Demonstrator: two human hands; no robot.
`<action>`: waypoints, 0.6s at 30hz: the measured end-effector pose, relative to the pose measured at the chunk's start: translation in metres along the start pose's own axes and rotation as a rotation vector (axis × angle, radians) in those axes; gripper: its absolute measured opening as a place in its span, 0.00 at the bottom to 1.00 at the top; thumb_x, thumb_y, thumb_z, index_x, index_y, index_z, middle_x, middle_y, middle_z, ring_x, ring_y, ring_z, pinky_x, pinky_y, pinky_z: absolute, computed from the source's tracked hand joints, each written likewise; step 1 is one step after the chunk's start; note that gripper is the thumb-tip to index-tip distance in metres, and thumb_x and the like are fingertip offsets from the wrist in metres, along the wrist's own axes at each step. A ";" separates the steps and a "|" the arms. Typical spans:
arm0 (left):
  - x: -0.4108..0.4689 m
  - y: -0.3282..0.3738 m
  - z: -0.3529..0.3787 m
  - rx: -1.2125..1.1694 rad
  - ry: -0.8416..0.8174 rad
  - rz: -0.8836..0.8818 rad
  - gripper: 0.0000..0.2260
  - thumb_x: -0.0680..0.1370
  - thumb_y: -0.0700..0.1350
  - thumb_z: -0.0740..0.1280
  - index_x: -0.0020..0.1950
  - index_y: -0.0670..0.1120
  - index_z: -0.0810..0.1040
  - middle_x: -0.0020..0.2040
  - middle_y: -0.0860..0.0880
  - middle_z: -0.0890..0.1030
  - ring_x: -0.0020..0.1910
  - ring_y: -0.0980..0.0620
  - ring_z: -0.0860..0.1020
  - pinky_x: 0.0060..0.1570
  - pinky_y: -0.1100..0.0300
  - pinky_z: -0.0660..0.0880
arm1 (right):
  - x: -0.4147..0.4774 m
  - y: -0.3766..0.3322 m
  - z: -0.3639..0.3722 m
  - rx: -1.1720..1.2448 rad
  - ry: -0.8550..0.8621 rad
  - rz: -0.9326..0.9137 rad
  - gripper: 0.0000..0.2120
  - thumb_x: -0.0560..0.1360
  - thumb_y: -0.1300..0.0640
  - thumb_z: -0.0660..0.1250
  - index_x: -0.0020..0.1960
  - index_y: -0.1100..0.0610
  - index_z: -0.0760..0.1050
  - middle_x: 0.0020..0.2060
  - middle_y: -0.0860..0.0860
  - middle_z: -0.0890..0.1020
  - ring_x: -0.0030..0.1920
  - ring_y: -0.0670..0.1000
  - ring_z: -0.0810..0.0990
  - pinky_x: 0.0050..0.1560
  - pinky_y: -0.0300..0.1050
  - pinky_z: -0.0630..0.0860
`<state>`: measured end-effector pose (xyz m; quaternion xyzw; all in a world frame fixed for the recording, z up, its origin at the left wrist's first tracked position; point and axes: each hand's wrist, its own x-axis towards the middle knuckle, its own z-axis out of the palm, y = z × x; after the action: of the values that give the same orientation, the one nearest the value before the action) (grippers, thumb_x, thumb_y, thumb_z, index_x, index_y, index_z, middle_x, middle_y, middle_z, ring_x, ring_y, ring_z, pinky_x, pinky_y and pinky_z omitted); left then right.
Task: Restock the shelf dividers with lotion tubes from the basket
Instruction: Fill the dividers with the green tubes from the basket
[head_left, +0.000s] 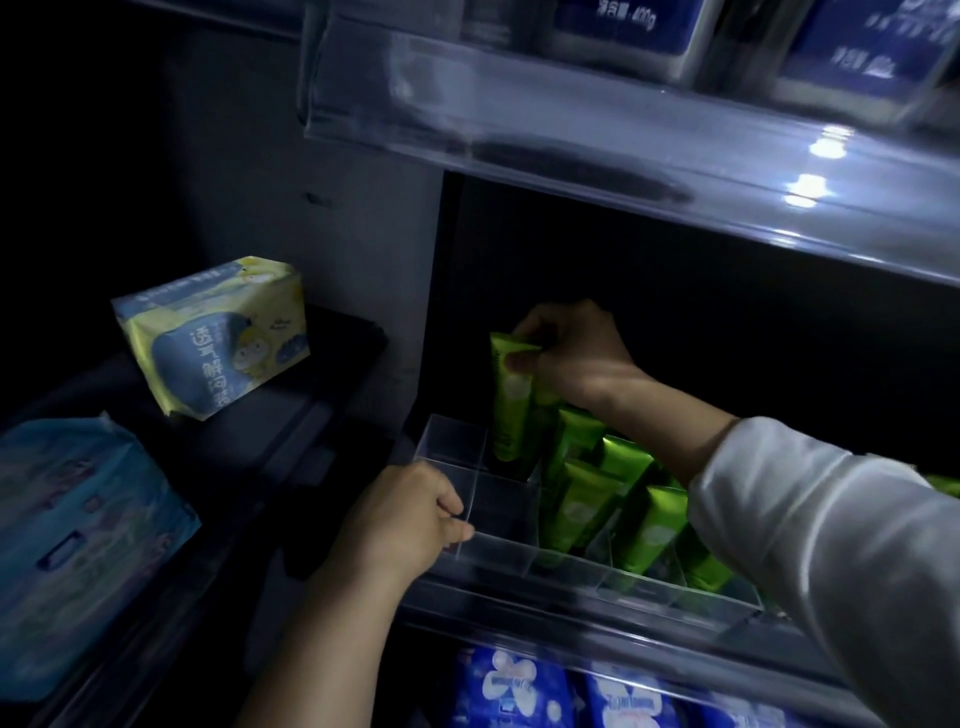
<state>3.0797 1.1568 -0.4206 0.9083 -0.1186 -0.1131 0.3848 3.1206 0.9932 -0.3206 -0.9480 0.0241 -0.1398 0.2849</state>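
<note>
Your right hand (571, 358) pinches lotion tube (511, 405) by top end; tube upright, lower end entering divider (623, 587) at back-left. Your left hand (405, 519) grips divider's left wall. Seating move likely straight down; front-left cells unfilled.

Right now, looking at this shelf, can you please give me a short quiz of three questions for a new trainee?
1. True or false: the left hand hangs free and touches nothing.
2. What does the right hand pinch? A) a price label B) a green lotion tube C) a bottle cap
3. Fill in: the front-left compartment of the clear divider is ___.
Key: 1 false, it grips the divider's edge; 2 B; 3 empty.
</note>
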 end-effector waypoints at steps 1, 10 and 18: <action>0.000 0.000 0.000 0.011 -0.001 0.002 0.09 0.69 0.46 0.75 0.47 0.46 0.83 0.41 0.51 0.84 0.38 0.59 0.81 0.45 0.62 0.78 | 0.000 0.001 0.001 -0.003 -0.001 0.001 0.09 0.67 0.60 0.73 0.47 0.55 0.81 0.39 0.48 0.78 0.43 0.45 0.75 0.42 0.35 0.67; 0.004 -0.005 0.000 0.106 0.010 0.036 0.07 0.73 0.38 0.69 0.38 0.48 0.84 0.38 0.53 0.84 0.38 0.59 0.81 0.40 0.68 0.77 | -0.008 0.007 0.009 -0.166 -0.243 0.043 0.13 0.70 0.63 0.70 0.33 0.49 0.70 0.34 0.44 0.74 0.42 0.46 0.74 0.31 0.32 0.67; 0.005 -0.003 0.000 0.150 0.019 0.077 0.10 0.73 0.38 0.67 0.35 0.48 0.84 0.37 0.53 0.84 0.37 0.60 0.80 0.40 0.65 0.78 | -0.005 0.003 0.003 -0.246 -0.285 -0.006 0.09 0.71 0.64 0.68 0.48 0.54 0.80 0.50 0.51 0.82 0.53 0.49 0.79 0.46 0.35 0.70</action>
<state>3.0849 1.1573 -0.4236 0.9304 -0.1577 -0.0805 0.3209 3.1171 0.9925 -0.3260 -0.9860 -0.0023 -0.0008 0.1668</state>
